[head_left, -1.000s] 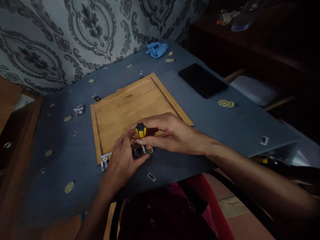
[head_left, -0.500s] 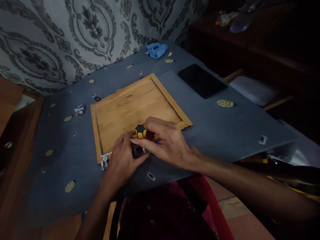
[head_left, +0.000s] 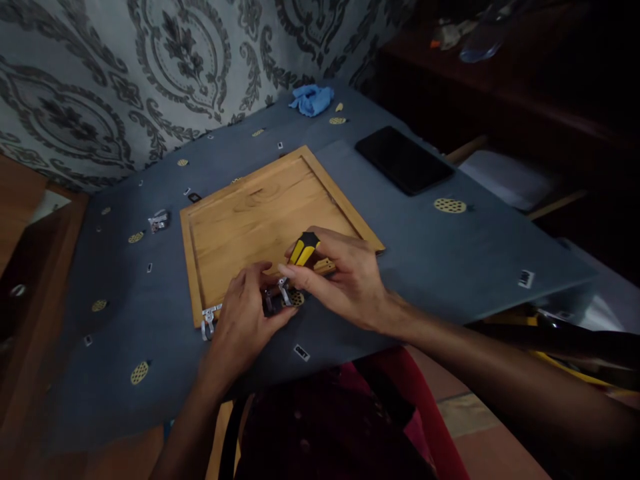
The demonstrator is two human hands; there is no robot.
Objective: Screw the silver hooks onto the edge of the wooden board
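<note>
Screwdriver (head_left: 305,249) gripped by handle in our right hand (head_left: 353,277), above near edge of panel (head_left: 250,230). Handle now leans right; half second ago stood nearer upright. Hinge (head_left: 285,291) shows plainer for it: we judge tool eased back or re-angled, tip hidden. Our left hand (head_left: 243,310) curls beside hinge, place unchanged; whether gripping, we cannot tell. Outward: second hinge (head_left: 210,315) at panel's near left corner, panel unmoved on tabletop (head_left: 410,267).

The right hand (head_left: 350,279) partly hides the screwdriver (head_left: 305,249).
</note>
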